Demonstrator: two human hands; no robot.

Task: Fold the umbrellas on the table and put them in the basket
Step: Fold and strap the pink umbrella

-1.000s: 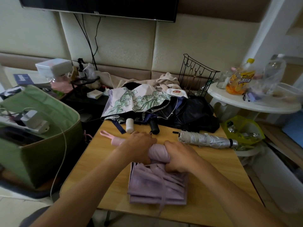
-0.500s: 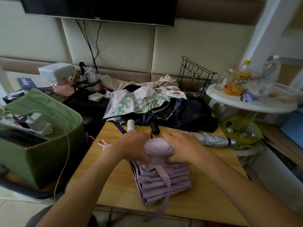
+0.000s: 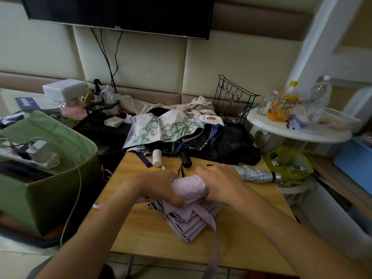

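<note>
A lilac umbrella lies in the middle of the wooden table, its pleated canopy bunched toward me and its strap hanging over the near edge. My left hand grips its left part and my right hand grips its right part. A folded silver umbrella lies just behind my right hand. At the back of the table, a floral white umbrella and dark umbrellas lie heaped, their white and black handles pointing toward me. The green fabric basket stands left of the table.
A charger and cable lie across the basket's top. A black wire rack stands behind the heap. On the right, a white round table carries bottles, with a yellow-green bag below it. A TV hangs on the wall.
Both hands have turned and rolled the lilac umbrella, lifting its rolled top. The pleats swung from flat toward me to angled right, and the strap now hangs over the table edge.
</note>
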